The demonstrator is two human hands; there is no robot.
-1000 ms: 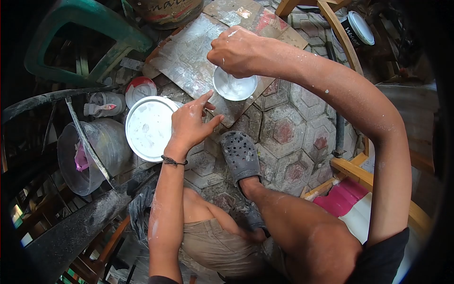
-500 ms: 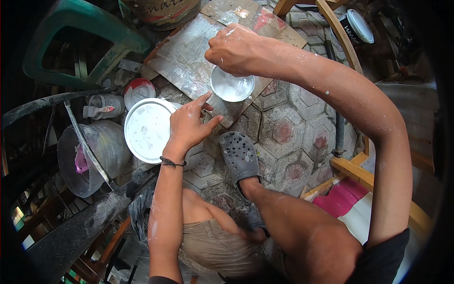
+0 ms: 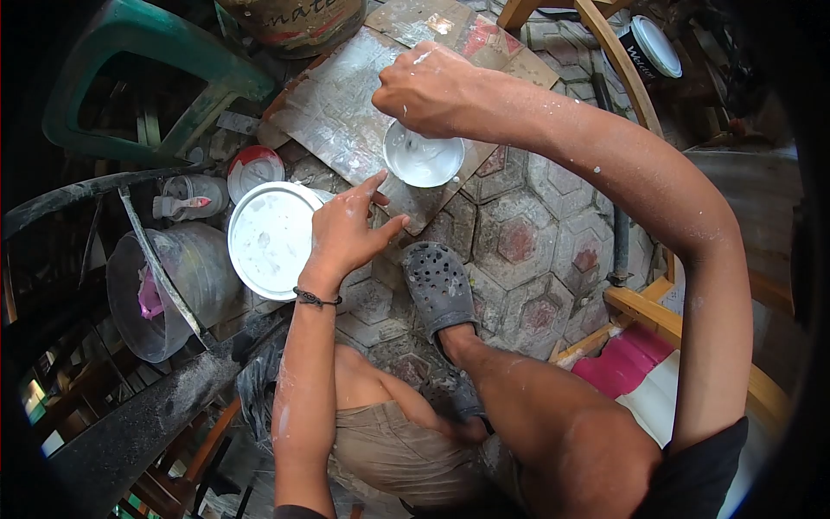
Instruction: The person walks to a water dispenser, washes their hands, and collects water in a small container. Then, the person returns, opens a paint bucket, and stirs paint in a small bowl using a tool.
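Observation:
A small round can (image 3: 425,163) with wet whitish contents stands at the near corner of a paint-stained cardboard sheet (image 3: 333,104). My right hand (image 3: 424,91) is closed above the can's far rim, back of the hand up; whatever its fingers hold is hidden beneath it. My left hand (image 3: 353,223) hovers between the can and a white-lidded bucket (image 3: 274,240), its thumb and fingers apart with nothing between them. The tips of my left hand come close to the can, without visible contact.
A clear bucket (image 3: 186,281), a jar with a brush (image 3: 194,197), a red-rimmed lid (image 3: 256,173) and a green plastic chair (image 3: 186,48) are at the left. Wooden frame parts (image 3: 644,311) stand right. My clog (image 3: 439,285) rests on the paving.
The can has shifted slightly left and down in view. My right hand has moved a little left with it, still closed. My left hand has barely moved.

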